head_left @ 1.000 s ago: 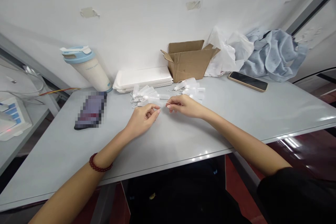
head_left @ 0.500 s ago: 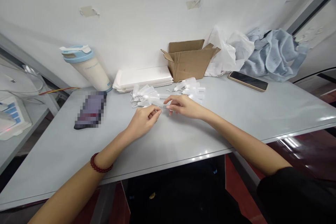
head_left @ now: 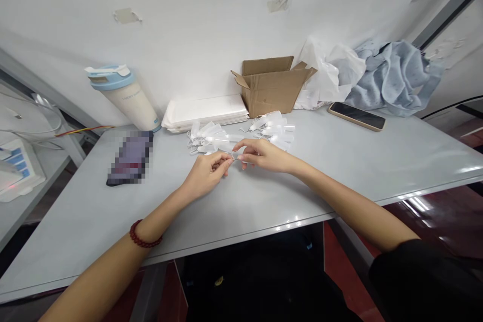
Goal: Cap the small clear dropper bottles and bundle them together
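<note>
A thin white string (head_left: pixel 233 154) runs between my two hands over the table. My left hand (head_left: pixel 207 172) is closed, thumb and forefinger pinching the string. Facing it almost fingertip to fingertip, my right hand (head_left: pixel 262 155) has its thumb and fingers pinched on the string's other part, with the forefinger arched above. Just behind the hands lie two loose piles of small translucent white pieces with strings, a left pile (head_left: pixel 209 137) and a right pile (head_left: pixel 275 125). Whether a piece hangs from the held string is hidden by my fingers.
On the grey table (head_left: pixel 245 201), a stack of white sheets (head_left: pixel 207 110) lies by an open cardboard box (head_left: pixel 273 93). A tumbler (head_left: pixel 126 98) leans at the left above a blurred dark item (head_left: pixel 130 158). To the right are a plastic bag (head_left: pixel 328 75), a phone (head_left: pixel 356 116) and blue cloth (head_left: pixel 400 80).
My right hand has come down slightly, and its thumb now sits closer to my left fingertips at the string. My left hand has barely shifted. The piles are unchanged.
</note>
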`<state>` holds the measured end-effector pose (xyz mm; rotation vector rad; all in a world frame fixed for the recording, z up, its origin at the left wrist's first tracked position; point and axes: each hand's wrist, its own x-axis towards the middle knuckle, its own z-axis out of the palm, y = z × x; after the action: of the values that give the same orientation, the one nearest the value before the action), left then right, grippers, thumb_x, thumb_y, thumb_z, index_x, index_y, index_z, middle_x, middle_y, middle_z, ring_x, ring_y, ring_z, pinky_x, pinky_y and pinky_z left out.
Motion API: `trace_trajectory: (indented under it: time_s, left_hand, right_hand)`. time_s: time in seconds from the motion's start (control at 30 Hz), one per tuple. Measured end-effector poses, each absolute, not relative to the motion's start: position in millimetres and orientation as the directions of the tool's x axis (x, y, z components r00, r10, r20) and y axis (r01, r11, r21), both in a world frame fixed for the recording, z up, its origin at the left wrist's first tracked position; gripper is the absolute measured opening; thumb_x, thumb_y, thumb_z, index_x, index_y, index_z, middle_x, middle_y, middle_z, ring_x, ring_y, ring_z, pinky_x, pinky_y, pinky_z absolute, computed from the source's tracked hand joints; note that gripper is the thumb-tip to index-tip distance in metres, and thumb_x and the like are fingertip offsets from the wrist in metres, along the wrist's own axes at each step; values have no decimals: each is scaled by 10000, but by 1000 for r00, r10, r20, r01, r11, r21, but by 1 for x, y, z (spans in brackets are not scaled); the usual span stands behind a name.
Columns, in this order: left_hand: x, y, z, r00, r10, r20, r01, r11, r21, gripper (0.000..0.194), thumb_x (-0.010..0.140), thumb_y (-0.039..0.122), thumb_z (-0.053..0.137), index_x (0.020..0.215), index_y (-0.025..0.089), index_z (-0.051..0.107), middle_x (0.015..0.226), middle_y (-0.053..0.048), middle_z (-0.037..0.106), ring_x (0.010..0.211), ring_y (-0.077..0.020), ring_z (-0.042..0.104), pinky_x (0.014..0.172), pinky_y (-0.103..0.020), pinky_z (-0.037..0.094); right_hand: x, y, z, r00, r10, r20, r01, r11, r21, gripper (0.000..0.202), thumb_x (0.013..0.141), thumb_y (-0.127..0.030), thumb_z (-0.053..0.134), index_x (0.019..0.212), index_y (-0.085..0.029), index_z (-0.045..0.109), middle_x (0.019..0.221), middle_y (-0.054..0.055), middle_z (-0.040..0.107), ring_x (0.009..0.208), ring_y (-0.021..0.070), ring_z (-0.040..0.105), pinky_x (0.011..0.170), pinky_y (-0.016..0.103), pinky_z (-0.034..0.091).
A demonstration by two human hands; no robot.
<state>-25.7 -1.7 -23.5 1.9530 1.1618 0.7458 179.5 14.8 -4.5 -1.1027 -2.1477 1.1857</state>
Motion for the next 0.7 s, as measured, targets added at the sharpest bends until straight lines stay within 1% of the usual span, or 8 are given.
trace_trajectory:
  time_s: [0.3, 0.53, 0.7]
  left_hand:
    - [-27, -1, -24, 454, 884, 110, 483, -349, 803, 244, 907, 344, 487, 845, 166, 641, 613, 15, 578, 506, -108, 518, 511, -226, 427]
    - [-26, -2, -23, 475, 871, 123, 493, -379, 783, 238, 910, 319, 477, 831, 163, 638, 611, 14, 586, 518, -109, 522, 512, -218, 421]
    - [-26, -2, -24, 473, 872, 128, 499, -385, 776, 236, 911, 316, 476, 835, 164, 638, 603, 17, 586, 513, -108, 521, 504, -214, 413]
  right_hand:
    - [180, 17, -8, -588, 808, 30, 411, 331, -849, 223, 907, -240, 509, 1095, -133, 562, 679, 3, 669, 568, 109, 525, 670, 270, 428]
    - [180, 17, -8, -581, 814, 3, 419, 303, -856, 227, 906, -219, 504, 1112, -136, 552, 685, 5, 672, 572, 114, 533, 674, 281, 435]
    - [180, 17, -9, -588, 809, 15, 410, 314, -856, 216, 910, -225, 508, 1107, -144, 549, 677, -5, 667, 559, 108, 532, 667, 280, 434]
